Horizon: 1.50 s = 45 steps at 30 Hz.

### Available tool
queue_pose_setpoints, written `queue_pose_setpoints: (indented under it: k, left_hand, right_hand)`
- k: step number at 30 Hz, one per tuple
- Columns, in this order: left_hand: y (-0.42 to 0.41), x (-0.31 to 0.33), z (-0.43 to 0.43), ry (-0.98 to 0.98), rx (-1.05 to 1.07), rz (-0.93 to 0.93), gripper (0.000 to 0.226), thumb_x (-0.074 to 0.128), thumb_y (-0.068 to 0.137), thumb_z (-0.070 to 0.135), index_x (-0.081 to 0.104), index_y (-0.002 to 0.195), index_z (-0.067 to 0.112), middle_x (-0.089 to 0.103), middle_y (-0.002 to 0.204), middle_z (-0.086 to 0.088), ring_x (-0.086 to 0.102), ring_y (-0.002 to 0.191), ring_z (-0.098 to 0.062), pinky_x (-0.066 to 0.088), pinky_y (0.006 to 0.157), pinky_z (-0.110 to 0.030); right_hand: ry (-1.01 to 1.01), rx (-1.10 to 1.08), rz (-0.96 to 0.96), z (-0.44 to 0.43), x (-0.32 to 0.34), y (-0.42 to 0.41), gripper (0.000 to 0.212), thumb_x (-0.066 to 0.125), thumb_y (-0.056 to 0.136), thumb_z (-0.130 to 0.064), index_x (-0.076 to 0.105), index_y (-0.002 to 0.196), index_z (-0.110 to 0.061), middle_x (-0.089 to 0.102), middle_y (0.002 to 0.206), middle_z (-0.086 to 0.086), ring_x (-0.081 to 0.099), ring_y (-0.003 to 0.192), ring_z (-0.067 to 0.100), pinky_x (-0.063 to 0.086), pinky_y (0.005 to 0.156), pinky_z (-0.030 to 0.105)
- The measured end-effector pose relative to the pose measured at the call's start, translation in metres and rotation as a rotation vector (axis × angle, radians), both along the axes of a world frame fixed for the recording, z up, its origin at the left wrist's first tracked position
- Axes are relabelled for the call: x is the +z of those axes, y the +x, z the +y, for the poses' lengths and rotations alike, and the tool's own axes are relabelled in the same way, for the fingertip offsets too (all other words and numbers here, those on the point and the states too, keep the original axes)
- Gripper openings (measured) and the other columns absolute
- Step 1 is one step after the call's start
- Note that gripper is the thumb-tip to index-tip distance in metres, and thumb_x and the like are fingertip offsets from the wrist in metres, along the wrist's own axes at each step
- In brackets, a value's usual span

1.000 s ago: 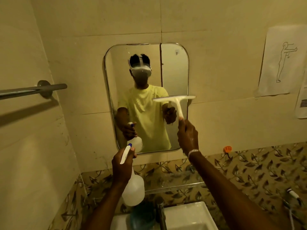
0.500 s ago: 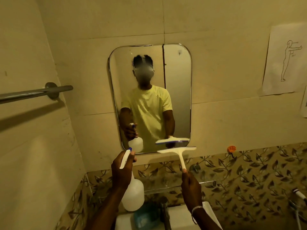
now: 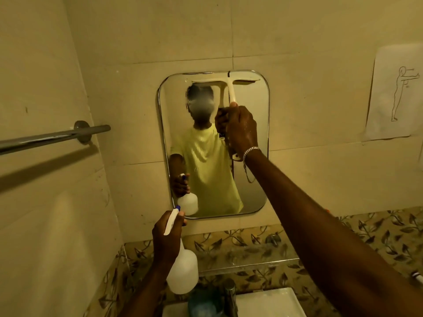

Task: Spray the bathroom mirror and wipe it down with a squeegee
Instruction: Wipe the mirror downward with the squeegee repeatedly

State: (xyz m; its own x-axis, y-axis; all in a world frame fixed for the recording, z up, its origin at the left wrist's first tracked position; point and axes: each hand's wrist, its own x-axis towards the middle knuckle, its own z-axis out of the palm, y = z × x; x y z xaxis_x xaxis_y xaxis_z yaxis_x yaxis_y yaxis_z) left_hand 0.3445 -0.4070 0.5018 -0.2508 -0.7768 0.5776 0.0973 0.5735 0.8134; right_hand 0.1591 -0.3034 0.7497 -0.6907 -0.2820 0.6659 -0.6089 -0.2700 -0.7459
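A rounded rectangular mirror (image 3: pixel 249 179) hangs on the tiled wall. My right hand (image 3: pixel 242 129) grips the handle of a white squeegee (image 3: pixel 226 83), whose blade lies flat against the glass along the mirror's top edge. A misty patch sits on the glass just below the blade, left of the handle. My left hand (image 3: pixel 167 239) holds a white spray bottle (image 3: pixel 185 271) by its neck, below the mirror's lower left corner, nozzle aimed up at the glass.
A metal towel bar (image 3: pixel 52 137) juts from the left wall. A glass shelf (image 3: pixel 247 263) runs under the mirror above a white sink (image 3: pixel 270 302) and tap (image 3: pixel 230 294). A paper with a figure drawing (image 3: pixel 396 94) is taped on the right.
My right hand has lifted the squeegee from below the mirror's bottom edge up to its top edge and set the blade on the glass. My left hand and the bottle have hardly moved.
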Motion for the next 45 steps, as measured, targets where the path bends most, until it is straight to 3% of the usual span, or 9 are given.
queue_pose_setpoints:
  k: [13,20,24,26,31,35,41,43,45]
  left_hand:
    - [-0.002,0.006,-0.012,-0.044,0.01,-0.014,0.01,0.062,0.099,0.018,0.071,0.095,0.015,0.074,0.08,0.002,0.072,0.08,-0.012,0.057,0.071,-0.024]
    - [-0.011,0.0,-0.016,-0.018,0.009,-0.023,0.016,0.06,0.1,0.015,0.072,0.1,0.004,0.075,0.084,-0.007,0.073,0.083,-0.017,0.059,0.076,-0.033]
    - [-0.013,-0.004,-0.017,-0.015,0.012,-0.023,0.017,0.06,0.099,0.015,0.072,0.099,0.002,0.075,0.082,-0.004,0.073,0.081,-0.016,0.061,0.076,-0.036]
    - [-0.012,-0.007,-0.018,-0.02,0.015,-0.026,0.016,0.061,0.099,0.016,0.073,0.094,0.006,0.075,0.079,-0.001,0.073,0.079,-0.016,0.061,0.074,-0.037]
    - [-0.01,-0.014,-0.023,-0.005,-0.002,-0.032,0.018,0.059,0.1,0.017,0.072,0.088,0.014,0.076,0.077,-0.001,0.073,0.075,-0.014,0.062,0.073,-0.044]
    - [-0.006,-0.014,-0.023,-0.004,-0.001,-0.043,0.02,0.058,0.101,0.023,0.072,0.088,0.016,0.075,0.075,-0.001,0.072,0.074,-0.011,0.063,0.071,-0.044]
    - [0.001,-0.014,-0.013,-0.012,-0.024,-0.022,0.021,0.057,0.098,0.029,0.072,0.087,0.019,0.074,0.074,0.003,0.072,0.075,-0.013,0.062,0.072,-0.04]
    - [0.004,-0.013,-0.012,-0.015,-0.023,-0.014,0.018,0.058,0.099,0.026,0.071,0.087,0.023,0.075,0.075,0.005,0.073,0.076,-0.013,0.062,0.073,-0.041]
    - [0.005,-0.013,-0.014,-0.021,-0.007,-0.015,0.017,0.059,0.099,0.02,0.072,0.088,0.019,0.074,0.073,0.003,0.072,0.074,-0.013,0.063,0.072,-0.046]
  right_hand:
    - [0.0,0.011,-0.051,-0.023,0.025,0.009,0.051,0.036,0.109,-0.045,0.064,0.117,-0.002,0.073,0.102,0.02,0.073,0.09,0.033,0.064,0.082,0.05]
    - [0.053,-0.002,0.001,-0.018,-0.024,0.014,0.046,0.036,0.111,-0.039,0.062,0.117,-0.002,0.072,0.095,0.021,0.071,0.082,0.035,0.062,0.072,0.048]
    - [0.05,-0.034,-0.007,-0.017,-0.112,0.019,0.037,0.038,0.11,-0.04,0.062,0.113,-0.012,0.069,0.081,0.013,0.058,0.056,0.008,0.047,0.047,0.015]
    - [0.084,-0.061,-0.042,-0.016,-0.16,0.022,0.035,0.038,0.108,-0.043,0.061,0.101,-0.019,0.058,0.068,0.003,0.049,0.05,0.004,0.04,0.043,0.013]
    - [0.171,-0.043,-0.222,-0.004,-0.274,0.04,0.043,0.032,0.095,-0.063,0.057,0.085,-0.03,0.054,0.061,-0.002,0.048,0.049,0.006,0.039,0.046,0.027]
    - [0.287,-0.037,-0.342,0.004,-0.334,0.054,0.045,0.034,0.09,-0.063,0.061,0.092,-0.027,0.06,0.068,-0.002,0.059,0.056,0.004,0.045,0.048,0.017]
    - [0.452,-0.011,-0.548,0.022,-0.369,0.07,0.045,0.037,0.103,-0.051,0.066,0.095,-0.017,0.071,0.083,0.006,0.069,0.08,0.019,0.062,0.081,0.044]
    - [0.374,-0.021,-0.475,0.022,-0.341,0.073,0.05,0.034,0.096,-0.059,0.065,0.093,-0.021,0.067,0.076,0.0,0.065,0.07,0.01,0.06,0.07,0.036]
    - [0.236,-0.002,-0.366,0.02,-0.292,0.074,0.048,0.034,0.093,-0.062,0.062,0.088,-0.023,0.056,0.062,-0.005,0.05,0.051,0.002,0.045,0.049,0.023]
